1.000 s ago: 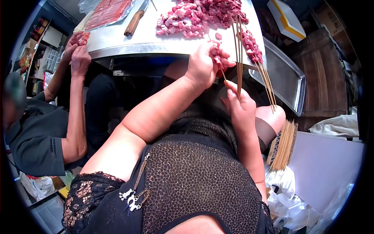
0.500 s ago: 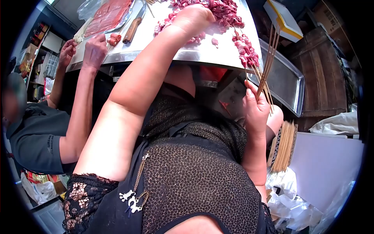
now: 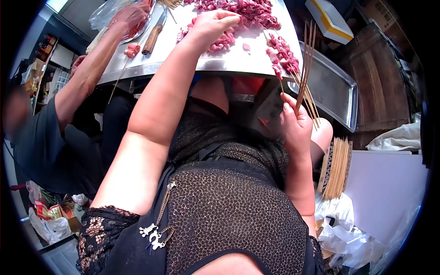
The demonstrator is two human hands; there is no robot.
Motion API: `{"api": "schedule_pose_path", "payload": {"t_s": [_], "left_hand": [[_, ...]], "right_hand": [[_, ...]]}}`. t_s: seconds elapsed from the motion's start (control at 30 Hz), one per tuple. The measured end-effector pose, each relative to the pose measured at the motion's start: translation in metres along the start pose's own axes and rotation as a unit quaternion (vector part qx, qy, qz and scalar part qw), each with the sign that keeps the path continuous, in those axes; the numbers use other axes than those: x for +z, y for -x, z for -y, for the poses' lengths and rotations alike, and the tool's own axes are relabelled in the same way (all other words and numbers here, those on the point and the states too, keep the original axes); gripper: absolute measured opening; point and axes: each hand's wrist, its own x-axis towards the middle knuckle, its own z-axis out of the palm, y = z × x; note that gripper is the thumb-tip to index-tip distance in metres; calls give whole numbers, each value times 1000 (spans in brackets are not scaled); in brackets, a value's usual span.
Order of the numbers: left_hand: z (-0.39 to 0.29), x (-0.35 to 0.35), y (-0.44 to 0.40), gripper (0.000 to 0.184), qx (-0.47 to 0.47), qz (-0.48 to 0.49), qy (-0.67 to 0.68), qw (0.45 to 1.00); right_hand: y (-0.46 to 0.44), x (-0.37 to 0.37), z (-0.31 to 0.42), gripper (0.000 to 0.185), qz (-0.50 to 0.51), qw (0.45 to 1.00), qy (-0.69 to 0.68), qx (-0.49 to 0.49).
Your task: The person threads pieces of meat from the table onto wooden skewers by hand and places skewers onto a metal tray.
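My left hand (image 3: 213,28) is over the near side of a pile of raw pink meat pieces (image 3: 259,11) on the white tabletop. Its thumb and fingertips are pinched together; I cannot make out what is between them. My right hand (image 3: 296,123), in front of the table edge, is closed around several bare bamboo skewers (image 3: 307,68) and one skewer with meat (image 3: 274,58) threaded on its upper part. Beside that one, more loaded meat skewers (image 3: 286,54) lie on the table corner, their bare ends over the edge. One loose meat piece (image 3: 246,47) lies apart.
At left, a co-worker's hand (image 3: 130,16) reaches over a bag of red meat sticks. Near it lie a wooden-handled knife (image 3: 153,39) and a skewer with sausage pieces (image 3: 132,50). A metal tray (image 3: 327,87) and a box of skewers (image 3: 337,167) are at right.
My left hand has drawn back slightly left, its pinched fingertips now showing. My right hand keeps the skewers. The co-worker's hand has moved up to the bag, leaving the sausage skewer on the table.
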Motion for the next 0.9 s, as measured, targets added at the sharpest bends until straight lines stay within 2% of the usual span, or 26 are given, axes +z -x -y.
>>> {"api": "schedule_pose_path", "payload": {"t_s": [0.07,0.1,0.13,0.2,0.4,0.47,0.7,0.83,0.9], "left_hand": [[3,-2,8,25,-75,56,165,982],[7,1,11,22,-34,57,187,980],[5,3,16,22,-34,56,185,981],[2,9,26,24,-83,41,263,960],[2,17,28,22,-49,35,201,978],[-3,18,31,23,-32,27,124,991],[10,20,30,27,25,31,158,987],[10,22,36,29,-23,11,257,966],[11,22,37,27,-32,1,275,961]], "right_hand": [[-1,1,-4,25,19,1000,-4,-6],[-2,3,-4,25,20,1000,7,-4],[-2,4,-3,25,21,1000,5,-5],[-1,4,-3,25,23,1000,0,3],[2,-1,-6,25,12,1000,-19,16],[3,-1,-7,25,9,1000,-19,16],[3,-1,-10,27,3,999,31,-12],[4,3,-11,26,9,998,54,-20],[6,6,-12,26,32,999,30,9]]}}
